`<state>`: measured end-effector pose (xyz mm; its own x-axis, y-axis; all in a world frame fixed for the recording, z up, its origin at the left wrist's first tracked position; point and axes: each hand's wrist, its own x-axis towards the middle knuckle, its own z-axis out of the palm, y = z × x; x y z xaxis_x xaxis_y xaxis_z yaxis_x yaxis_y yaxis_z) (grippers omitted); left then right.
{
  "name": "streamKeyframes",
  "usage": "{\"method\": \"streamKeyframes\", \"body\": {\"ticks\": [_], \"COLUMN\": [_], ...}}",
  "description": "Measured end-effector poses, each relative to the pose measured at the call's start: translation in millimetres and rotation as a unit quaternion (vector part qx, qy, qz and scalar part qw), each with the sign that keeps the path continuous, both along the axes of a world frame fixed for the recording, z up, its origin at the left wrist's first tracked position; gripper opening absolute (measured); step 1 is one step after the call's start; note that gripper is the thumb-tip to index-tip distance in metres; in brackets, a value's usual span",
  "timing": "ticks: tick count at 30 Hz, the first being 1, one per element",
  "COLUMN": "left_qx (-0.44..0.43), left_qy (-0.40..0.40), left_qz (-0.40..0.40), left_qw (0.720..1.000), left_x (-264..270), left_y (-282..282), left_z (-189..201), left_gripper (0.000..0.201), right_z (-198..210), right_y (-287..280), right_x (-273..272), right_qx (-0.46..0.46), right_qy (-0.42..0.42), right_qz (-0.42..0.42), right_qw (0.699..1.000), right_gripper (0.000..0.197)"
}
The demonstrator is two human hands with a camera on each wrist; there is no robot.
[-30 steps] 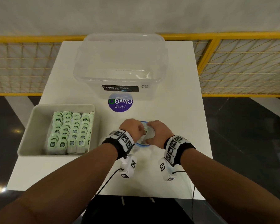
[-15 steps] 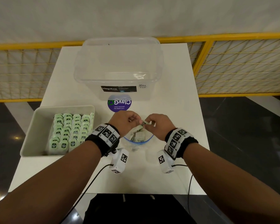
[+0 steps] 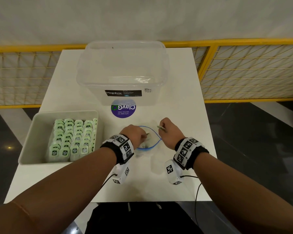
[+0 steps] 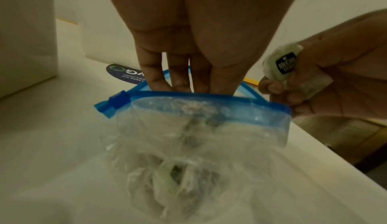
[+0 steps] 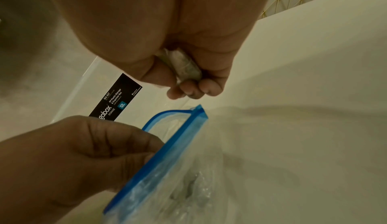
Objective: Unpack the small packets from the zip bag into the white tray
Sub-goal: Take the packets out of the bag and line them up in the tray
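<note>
The clear zip bag [image 3: 147,146] with a blue zip rim lies open on the white table; dim packets show through it [image 4: 188,144]. My left hand [image 3: 135,134] has its bunched fingers [image 4: 184,78] dipped into the bag's mouth, their tips hidden behind the rim, apparently pinching a packet inside. Beside the bag's right end, my right hand [image 3: 169,130] grips a small pale green packet [image 4: 286,62], also seen in the right wrist view as a packet [image 5: 184,65]. The white tray [image 3: 32,132] stands at the left, holding several rows of green packets [image 3: 71,141].
A large clear storage box [image 3: 122,73] stands behind the bag. A round purple sticker [image 3: 123,109] lies on the table in front of it. Yellow mesh railing [image 3: 243,70] runs behind the table. The table's front edge is close under my forearms.
The hands were together at the bag's mouth. My right hand has drawn away to the right with a packet, and my left hand has gone down into the bag.
</note>
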<state>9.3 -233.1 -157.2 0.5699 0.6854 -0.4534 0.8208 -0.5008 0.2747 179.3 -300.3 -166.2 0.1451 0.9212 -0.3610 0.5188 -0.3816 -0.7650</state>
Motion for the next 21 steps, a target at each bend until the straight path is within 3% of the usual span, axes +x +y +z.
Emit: {"method": "streamKeyframes", "body": {"ticks": [8,12,18,21], "left_qx": [0.008,0.033,0.082,0.071], "left_qy": [-0.168,-0.232,-0.239,-0.18], "left_qz": [0.083,0.07,0.081,0.047], "left_qw": [0.982,0.97,0.964,0.98], "left_x": [-23,-38,-73,-93], "left_y": [9,13,28,35], "left_z": [30,61,95,103], "left_gripper": [0.016,0.014,0.013,0.019], "right_z": [13,23,48,57], "right_y": [5,16,35,42], "right_x": [-14,-34,-70,-91], "right_qx": [0.032,0.062,0.101,0.103], "right_qy": [0.011,0.023,0.015,0.028], "right_qz": [0.064,0.068,0.053,0.058], "right_qw": [0.997,0.995,0.993,0.993], "right_gripper": [0.026,0.013,0.015,0.011]}}
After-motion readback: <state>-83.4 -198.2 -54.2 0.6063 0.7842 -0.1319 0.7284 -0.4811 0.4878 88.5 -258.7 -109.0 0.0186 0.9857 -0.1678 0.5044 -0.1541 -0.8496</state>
